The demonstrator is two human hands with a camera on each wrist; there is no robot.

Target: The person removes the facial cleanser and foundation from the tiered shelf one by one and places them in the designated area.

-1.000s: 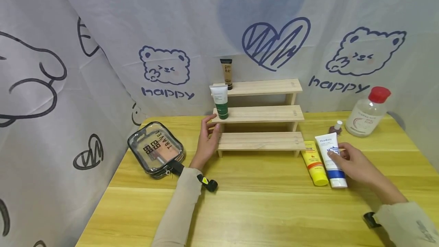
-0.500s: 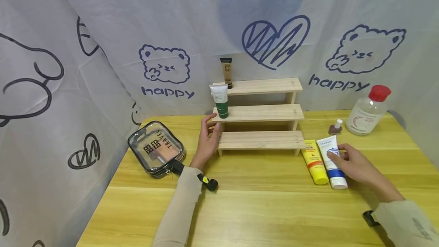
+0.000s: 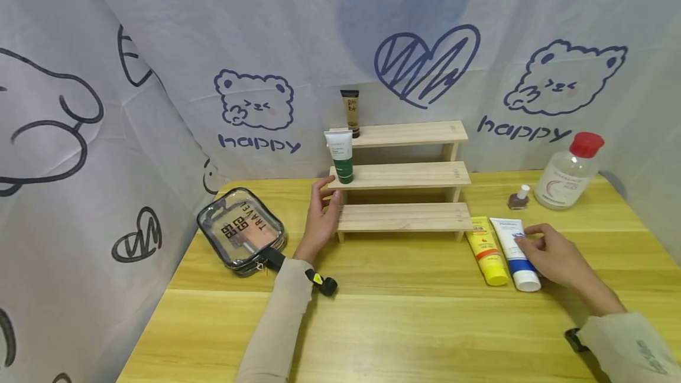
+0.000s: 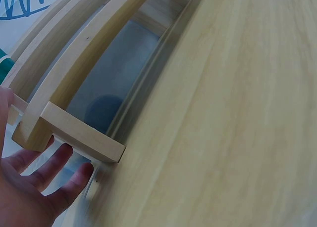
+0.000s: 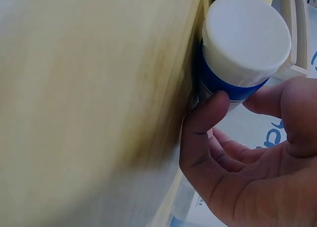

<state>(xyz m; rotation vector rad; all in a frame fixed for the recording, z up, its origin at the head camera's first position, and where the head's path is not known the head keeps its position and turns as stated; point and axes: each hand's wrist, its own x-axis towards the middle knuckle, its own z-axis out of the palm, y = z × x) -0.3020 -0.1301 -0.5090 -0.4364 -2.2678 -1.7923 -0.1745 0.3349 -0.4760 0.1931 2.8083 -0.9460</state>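
Down a touch since a second ago with the far, crimped end of the white tube point(image 3: 512, 250), now low over the tabletop point(image 3: 393, 336) to the right of the rack. Pinched near the blue band between thumb and curled fingers of the right hand point(image 3: 555, 256). Pointing cap-first toward the person, long axis running away and slightly left. Looks like laying down, or perhaps adjusting; would call next for easing off the thumb and lifting clear without a roll. Just left, nearly parallel, to the yellow tube point(image 3: 488, 253). Farther back, at the left end of the wooden rack point(image 3: 404, 217), to the left hand point(image 3: 321, 220), fingers loosely spread, gripping nothing. On to the small dark bottle point(image 3: 519, 198), then the red-capped bottle point(image 3: 565, 179). Up past the green-and-white tube point(image 3: 341, 155), upright, to the tan tube point(image 3: 351, 112), upright at the back.
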